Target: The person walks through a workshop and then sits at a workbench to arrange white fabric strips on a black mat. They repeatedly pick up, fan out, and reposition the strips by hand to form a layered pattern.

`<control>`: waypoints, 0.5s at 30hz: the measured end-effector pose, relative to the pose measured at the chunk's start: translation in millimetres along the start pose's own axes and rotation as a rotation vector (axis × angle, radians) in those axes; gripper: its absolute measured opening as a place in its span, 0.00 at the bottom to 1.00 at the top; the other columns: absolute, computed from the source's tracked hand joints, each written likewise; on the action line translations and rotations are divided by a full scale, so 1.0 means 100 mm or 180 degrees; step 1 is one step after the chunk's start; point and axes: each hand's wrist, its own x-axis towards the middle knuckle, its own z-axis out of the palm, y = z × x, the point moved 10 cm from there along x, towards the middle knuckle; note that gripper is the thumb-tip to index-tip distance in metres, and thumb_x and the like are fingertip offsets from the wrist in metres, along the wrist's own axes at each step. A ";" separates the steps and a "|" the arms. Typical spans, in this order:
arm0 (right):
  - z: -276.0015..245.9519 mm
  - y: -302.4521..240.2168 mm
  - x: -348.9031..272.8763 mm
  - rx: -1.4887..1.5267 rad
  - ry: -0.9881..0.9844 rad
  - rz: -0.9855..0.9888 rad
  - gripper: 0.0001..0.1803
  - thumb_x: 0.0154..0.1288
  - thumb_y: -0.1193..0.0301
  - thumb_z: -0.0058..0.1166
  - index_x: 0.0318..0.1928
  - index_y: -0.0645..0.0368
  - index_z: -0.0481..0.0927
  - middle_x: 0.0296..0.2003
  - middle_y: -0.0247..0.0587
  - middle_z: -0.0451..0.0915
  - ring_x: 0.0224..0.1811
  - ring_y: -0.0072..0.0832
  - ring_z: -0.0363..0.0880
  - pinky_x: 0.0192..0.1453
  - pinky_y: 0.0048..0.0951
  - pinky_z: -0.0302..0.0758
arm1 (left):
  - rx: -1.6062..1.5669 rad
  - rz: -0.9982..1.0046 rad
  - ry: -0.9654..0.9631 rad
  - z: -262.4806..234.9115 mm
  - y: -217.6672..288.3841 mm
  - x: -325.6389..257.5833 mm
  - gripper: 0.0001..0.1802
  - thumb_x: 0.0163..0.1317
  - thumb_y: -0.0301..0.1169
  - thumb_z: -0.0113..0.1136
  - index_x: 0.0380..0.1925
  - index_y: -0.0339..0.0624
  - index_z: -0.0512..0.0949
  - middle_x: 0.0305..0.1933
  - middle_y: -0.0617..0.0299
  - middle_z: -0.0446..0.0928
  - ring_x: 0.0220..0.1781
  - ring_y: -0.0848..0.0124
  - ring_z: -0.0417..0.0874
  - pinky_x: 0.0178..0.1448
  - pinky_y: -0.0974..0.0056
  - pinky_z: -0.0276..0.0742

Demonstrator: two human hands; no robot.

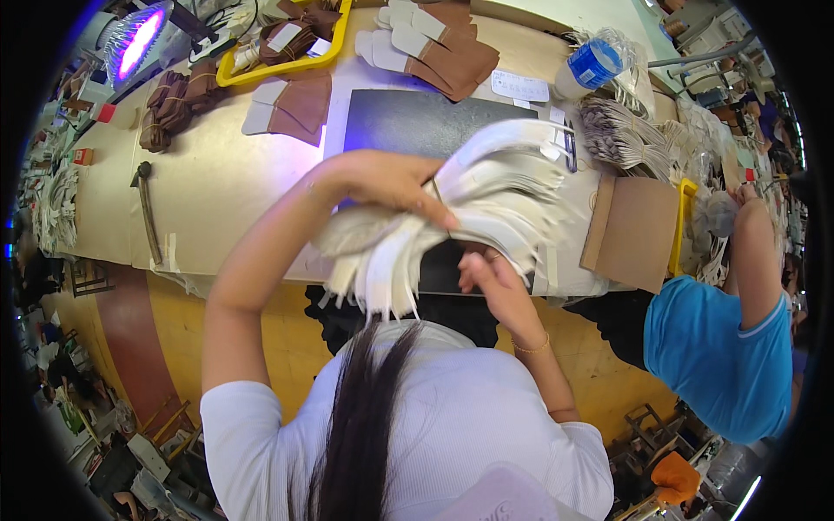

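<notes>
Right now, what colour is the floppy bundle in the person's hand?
The bundle is off-white, seen best in the head view, the only one here.

Free tabletop (195, 195) between hammer (149, 217) and left forearm (274, 234), brown bundles (170, 102) beyond

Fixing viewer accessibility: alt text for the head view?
A person's left hand holds a bundle of white strips over a worktable, right hand close by. Brown pieces, a hammer and a yellow tray lie about; a co-worker in blue is at right.
</notes>
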 end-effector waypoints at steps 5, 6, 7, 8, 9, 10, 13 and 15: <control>0.41 0.22 -0.32 -0.1555 -0.1426 0.0395 0.17 0.73 0.64 0.58 0.56 0.59 0.82 0.42 0.36 0.82 0.39 0.19 0.78 0.47 0.24 0.76 | 0.0438 -0.0291 0.0903 -0.63 -0.75 0.11 0.42 0.47 0.44 0.82 0.55 0.30 0.73 0.45 0.53 0.80 0.44 0.67 0.81 0.48 0.64 0.78; 0.41 0.17 -0.28 -0.1492 -0.1320 0.0214 0.17 0.73 0.64 0.59 0.56 0.60 0.82 0.41 0.37 0.82 0.38 0.20 0.79 0.46 0.24 0.76 | 0.0592 -0.0119 0.1046 -0.62 -0.67 0.05 0.41 0.47 0.43 0.82 0.55 0.31 0.73 0.44 0.53 0.80 0.44 0.67 0.81 0.49 0.63 0.78; 0.40 0.11 -0.26 -0.1458 -0.1214 0.0049 0.17 0.72 0.65 0.60 0.55 0.60 0.82 0.40 0.37 0.82 0.37 0.22 0.80 0.45 0.25 0.77 | 0.0830 -0.0018 0.1246 -0.62 -0.62 -0.03 0.35 0.49 0.40 0.81 0.53 0.33 0.76 0.44 0.55 0.79 0.47 0.69 0.80 0.52 0.64 0.77; 0.40 0.02 -0.24 -0.1422 -0.1109 -0.0116 0.17 0.72 0.65 0.60 0.55 0.61 0.82 0.39 0.38 0.82 0.36 0.23 0.80 0.44 0.25 0.77 | 0.0890 -0.0083 0.1346 -0.61 -0.60 -0.08 0.33 0.49 0.40 0.80 0.51 0.33 0.77 0.44 0.54 0.79 0.47 0.68 0.80 0.53 0.63 0.77; 0.38 -0.08 -0.21 -0.1513 -0.1004 -0.0113 0.16 0.72 0.65 0.60 0.54 0.61 0.82 0.39 0.39 0.82 0.35 0.23 0.80 0.42 0.25 0.77 | 0.0951 -0.0150 0.1446 -0.61 -0.58 -0.13 0.31 0.49 0.39 0.79 0.50 0.33 0.78 0.45 0.53 0.79 0.48 0.67 0.80 0.53 0.63 0.77; 0.39 -0.21 -0.16 -0.1557 -0.0959 -0.0306 0.16 0.71 0.66 0.60 0.54 0.61 0.82 0.38 0.39 0.82 0.35 0.23 0.80 0.41 0.25 0.77 | 0.1014 -0.0225 0.1574 -0.60 -0.58 -0.20 0.29 0.50 0.39 0.79 0.48 0.34 0.79 0.45 0.53 0.79 0.48 0.66 0.81 0.54 0.62 0.77; 0.28 -0.55 0.00 -0.1617 -0.0621 -0.0684 0.16 0.70 0.67 0.61 0.54 0.61 0.82 0.38 0.41 0.81 0.34 0.24 0.80 0.38 0.26 0.76 | 0.1976 0.0053 0.2392 -0.63 -0.45 -0.50 0.20 0.53 0.37 0.74 0.42 0.36 0.83 0.40 0.52 0.80 0.45 0.60 0.82 0.52 0.60 0.78; 0.18 -0.78 0.13 -0.1987 -0.0209 -0.0977 0.14 0.69 0.69 0.61 0.51 0.61 0.83 0.37 0.41 0.81 0.33 0.27 0.80 0.39 0.26 0.77 | 0.2073 -0.0045 0.2510 -0.63 -0.46 -0.59 0.17 0.55 0.36 0.72 0.40 0.36 0.84 0.38 0.53 0.80 0.43 0.59 0.83 0.50 0.59 0.78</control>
